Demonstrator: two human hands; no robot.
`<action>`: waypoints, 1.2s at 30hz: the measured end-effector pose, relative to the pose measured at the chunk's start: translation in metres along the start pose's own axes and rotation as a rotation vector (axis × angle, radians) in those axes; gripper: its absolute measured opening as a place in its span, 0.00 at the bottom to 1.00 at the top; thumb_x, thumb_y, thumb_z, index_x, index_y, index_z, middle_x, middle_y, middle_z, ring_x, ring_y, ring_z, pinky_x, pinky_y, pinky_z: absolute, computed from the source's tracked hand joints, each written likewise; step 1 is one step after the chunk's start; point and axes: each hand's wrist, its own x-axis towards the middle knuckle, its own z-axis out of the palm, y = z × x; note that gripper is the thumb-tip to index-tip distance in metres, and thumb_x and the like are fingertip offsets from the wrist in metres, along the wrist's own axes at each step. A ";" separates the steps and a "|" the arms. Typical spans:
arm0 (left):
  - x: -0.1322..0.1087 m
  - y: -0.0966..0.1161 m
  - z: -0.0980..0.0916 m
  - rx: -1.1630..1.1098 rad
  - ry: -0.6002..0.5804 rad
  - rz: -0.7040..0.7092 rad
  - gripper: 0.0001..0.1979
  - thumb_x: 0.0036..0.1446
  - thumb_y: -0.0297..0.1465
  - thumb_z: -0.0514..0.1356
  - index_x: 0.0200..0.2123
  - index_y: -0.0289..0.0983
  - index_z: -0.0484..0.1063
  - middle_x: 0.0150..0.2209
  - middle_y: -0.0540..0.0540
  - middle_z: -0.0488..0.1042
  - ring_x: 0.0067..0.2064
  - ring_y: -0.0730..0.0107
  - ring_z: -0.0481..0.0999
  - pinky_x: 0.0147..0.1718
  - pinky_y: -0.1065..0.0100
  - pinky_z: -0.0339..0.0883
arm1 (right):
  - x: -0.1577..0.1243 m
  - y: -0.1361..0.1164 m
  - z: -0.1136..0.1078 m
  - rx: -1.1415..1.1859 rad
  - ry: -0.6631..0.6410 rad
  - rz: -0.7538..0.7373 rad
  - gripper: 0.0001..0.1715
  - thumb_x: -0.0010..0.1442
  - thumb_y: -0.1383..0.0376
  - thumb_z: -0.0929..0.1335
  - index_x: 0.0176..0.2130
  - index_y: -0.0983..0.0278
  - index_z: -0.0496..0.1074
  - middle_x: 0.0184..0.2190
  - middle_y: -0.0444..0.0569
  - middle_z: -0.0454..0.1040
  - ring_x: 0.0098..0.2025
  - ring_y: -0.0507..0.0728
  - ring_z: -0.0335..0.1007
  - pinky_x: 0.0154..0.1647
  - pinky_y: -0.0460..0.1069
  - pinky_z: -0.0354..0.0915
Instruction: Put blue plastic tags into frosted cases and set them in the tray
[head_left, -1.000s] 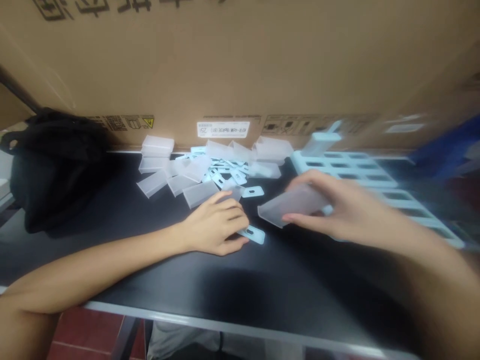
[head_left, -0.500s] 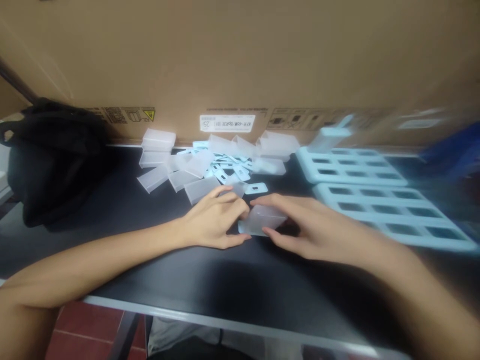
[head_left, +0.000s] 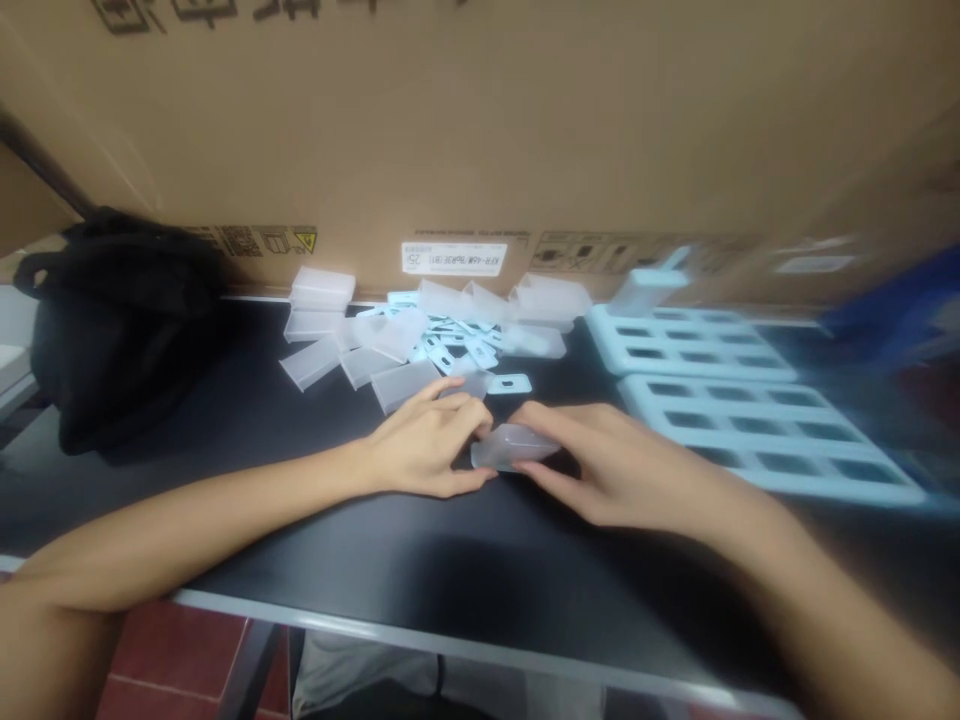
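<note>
Right hand pinches a frosted plastic sleeve between thumb and fingers; left hand pinches the opposite end with thumb and curled index. Sleeve sits left of the nearer light-blue slotted tray, long axis roughly left-right, right hand between the two.

Room to pass lies along the near strip of the table. A translucent sleeve fills the gap between left hand and right hand; beyond, heaped sleeves, blue trays and the carton obstruct.
</note>
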 end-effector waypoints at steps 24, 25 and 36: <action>-0.001 0.004 0.000 -0.133 0.322 0.426 0.11 0.68 0.36 0.64 0.48 0.40 0.66 0.47 0.41 0.83 0.45 0.67 0.85 0.36 0.72 0.77 | 0.077 0.053 0.003 -0.413 -0.024 0.202 0.16 0.71 0.69 0.61 0.48 0.65 0.77 0.47 0.56 0.79 0.46 0.60 0.75 0.45 0.51 0.64; -0.002 0.004 0.000 -0.122 0.299 0.412 0.11 0.68 0.36 0.63 0.50 0.40 0.66 0.48 0.41 0.83 0.46 0.67 0.85 0.36 0.71 0.77 | 0.081 0.050 0.001 -0.430 -0.035 0.217 0.18 0.71 0.69 0.60 0.49 0.65 0.77 0.48 0.56 0.78 0.46 0.60 0.75 0.44 0.51 0.64; -0.005 0.001 0.004 -0.048 0.113 0.286 0.14 0.71 0.33 0.57 0.58 0.40 0.64 0.51 0.42 0.82 0.51 0.66 0.84 0.43 0.69 0.78 | 0.137 0.037 -0.005 -0.529 -0.101 0.279 0.18 0.69 0.66 0.64 0.53 0.66 0.78 0.49 0.62 0.79 0.47 0.64 0.77 0.43 0.53 0.65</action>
